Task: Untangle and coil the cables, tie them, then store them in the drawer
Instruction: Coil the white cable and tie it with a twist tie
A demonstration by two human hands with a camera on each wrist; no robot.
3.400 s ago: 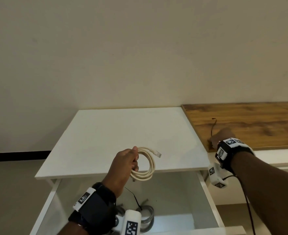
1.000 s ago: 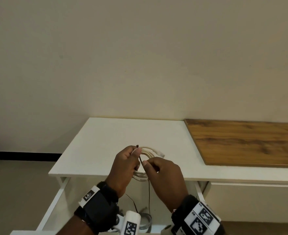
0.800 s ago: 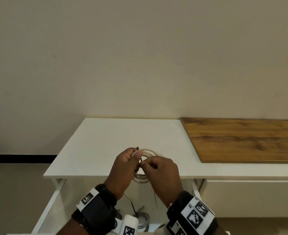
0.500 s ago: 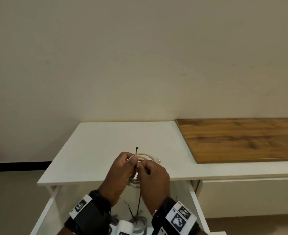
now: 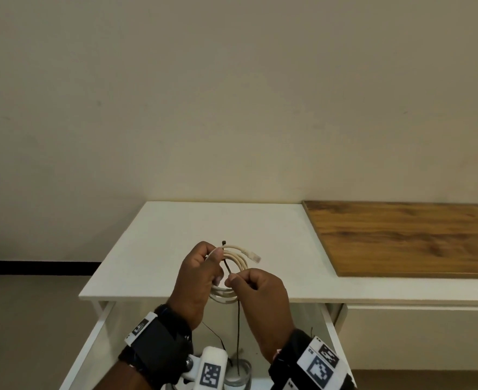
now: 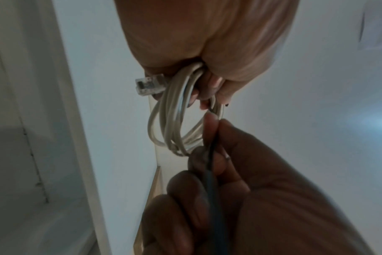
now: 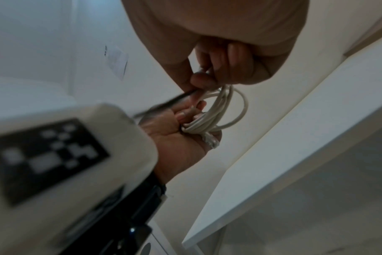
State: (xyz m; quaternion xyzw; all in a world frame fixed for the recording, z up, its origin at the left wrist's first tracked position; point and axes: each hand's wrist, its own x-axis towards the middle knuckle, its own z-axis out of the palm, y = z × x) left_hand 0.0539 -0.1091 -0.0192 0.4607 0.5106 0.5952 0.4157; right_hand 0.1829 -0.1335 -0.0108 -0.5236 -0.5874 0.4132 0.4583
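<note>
My left hand (image 5: pixel 204 266) grips a coiled cream network cable (image 5: pixel 239 260) above the front edge of the white cabinet top (image 5: pixel 162 243); its clear plug (image 5: pixel 254 258) sticks out to the right. A thin black tie (image 5: pixel 227 270) crosses the coil, its head (image 5: pixel 223 242) poking up above my left thumb. My right hand (image 5: pixel 236 281) pinches the tie just below the coil, and the tail (image 5: pixel 238 333) hangs down into the open drawer (image 5: pixel 91 342). The left wrist view shows the coil (image 6: pixel 175 117) and the pinched tie (image 6: pixel 212 155).
A grey coiled cable (image 5: pixel 242 374) lies in the drawer below my hands, partly hidden by my wrists. A wooden board (image 5: pixel 415 237) lies on the surface to the right. A plain wall stands behind the cabinet.
My right hand left the wooden board with the black tie and came to the coil. Over the last second it slid down the tie, which now lies across the coil.
</note>
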